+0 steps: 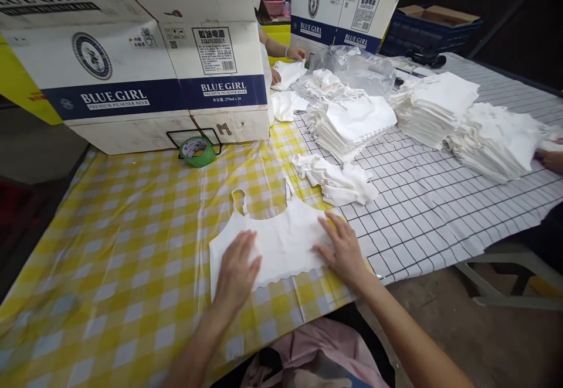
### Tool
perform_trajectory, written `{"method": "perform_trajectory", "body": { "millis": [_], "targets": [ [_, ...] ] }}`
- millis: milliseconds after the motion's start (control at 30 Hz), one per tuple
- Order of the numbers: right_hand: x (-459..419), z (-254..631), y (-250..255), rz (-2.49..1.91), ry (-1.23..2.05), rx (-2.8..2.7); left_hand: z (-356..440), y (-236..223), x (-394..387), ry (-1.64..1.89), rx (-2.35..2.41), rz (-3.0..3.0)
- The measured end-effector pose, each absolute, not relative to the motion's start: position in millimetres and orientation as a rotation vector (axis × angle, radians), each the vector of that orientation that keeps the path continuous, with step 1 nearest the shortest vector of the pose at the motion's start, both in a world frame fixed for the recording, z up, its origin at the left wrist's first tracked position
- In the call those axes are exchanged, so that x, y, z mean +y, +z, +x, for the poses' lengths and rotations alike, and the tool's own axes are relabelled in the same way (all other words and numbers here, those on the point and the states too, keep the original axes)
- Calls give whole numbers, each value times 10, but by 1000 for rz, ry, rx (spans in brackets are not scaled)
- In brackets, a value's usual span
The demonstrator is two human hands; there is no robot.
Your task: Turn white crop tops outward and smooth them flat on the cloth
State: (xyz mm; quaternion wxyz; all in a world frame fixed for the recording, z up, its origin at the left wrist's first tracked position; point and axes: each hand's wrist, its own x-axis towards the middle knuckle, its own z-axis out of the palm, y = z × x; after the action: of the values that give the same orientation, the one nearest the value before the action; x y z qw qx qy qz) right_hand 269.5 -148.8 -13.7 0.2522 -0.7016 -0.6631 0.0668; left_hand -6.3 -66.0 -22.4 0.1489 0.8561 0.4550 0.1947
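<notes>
A small white strappy top (281,232) lies spread flat on the yellow checked tablecloth (132,241) near the table's front edge. My left hand (237,268) rests palm down on its lower left part, fingers stretched out. My right hand (343,247) lies flat on its right side, fingers extended too. Neither hand grips anything. Just beyond the top, a loose heap of crumpled white garments (336,180) sits where the yellow cloth meets the white grid cloth (431,212).
Two large Blue Girl cartons (132,54) stand at the back left, a green tape roll (197,150) in front. Stacks of folded white garments (352,124), (433,106), (497,139) and a clear bag (356,65) cover the right. Another person's hands (295,54) work behind; a further hand (549,158) at the right edge.
</notes>
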Motion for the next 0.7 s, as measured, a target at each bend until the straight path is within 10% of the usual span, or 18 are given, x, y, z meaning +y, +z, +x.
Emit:
{"method": "perform_trajectory", "body": {
  "millis": [700],
  "targets": [
    [-1786, 2677, -234, -2181, 181, -1498, -783, -155, -878, 331, 2025, 1984]
  ]
}}
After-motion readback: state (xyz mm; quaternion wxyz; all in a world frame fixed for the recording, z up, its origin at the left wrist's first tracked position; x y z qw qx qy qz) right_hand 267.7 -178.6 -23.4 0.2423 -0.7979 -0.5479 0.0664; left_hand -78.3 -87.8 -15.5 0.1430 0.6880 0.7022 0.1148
